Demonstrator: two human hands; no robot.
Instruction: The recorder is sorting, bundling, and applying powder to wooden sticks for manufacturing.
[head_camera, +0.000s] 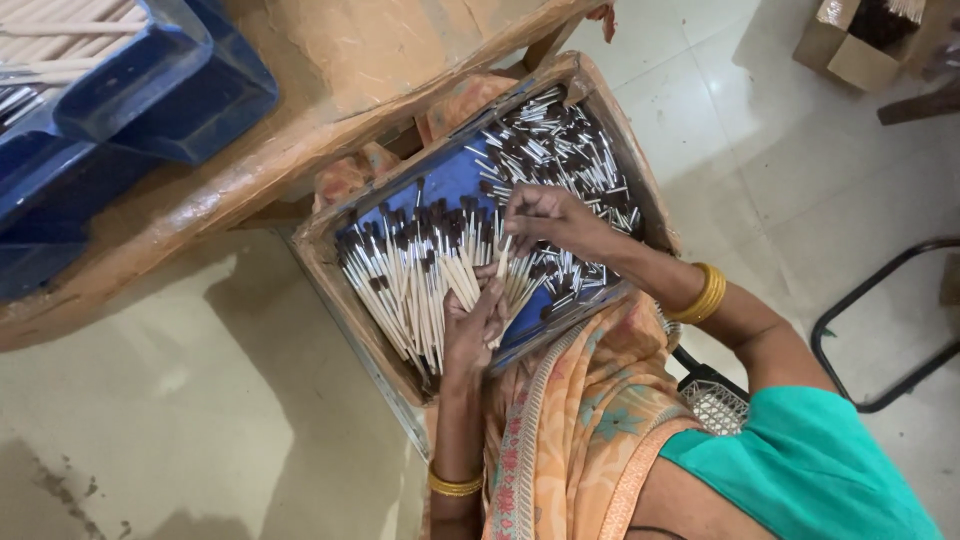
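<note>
A shallow wooden tray with a blue lining (318, 252) is seen resting on the lap of a seated person, filled with thin pale sticks tipped in dark brown (405, 275). On the near side of the tray the sticks are gathered into a roughly aligned fan, while toward the far corner a looser heap of shorter sticks (560, 140) is piled. The left hand (472, 325) is laid half open, palm up, under a bundle of the sticks, which is cradled across the fingers. The right hand (545, 218) is closed in a pinch on a single stick (504, 256), held upright just above the bundle. Gold bangles (703, 293) are worn at both wrists. Beyond the tray a dusty orange-brown wooden bench (330, 95) is set, with blue plastic crates (150, 95) on it. The floor (200, 420) is of pale glossy tiles, stained in places; a cardboard box (850, 45) and a black metal chair frame (880, 320) are seen at the right.
</note>
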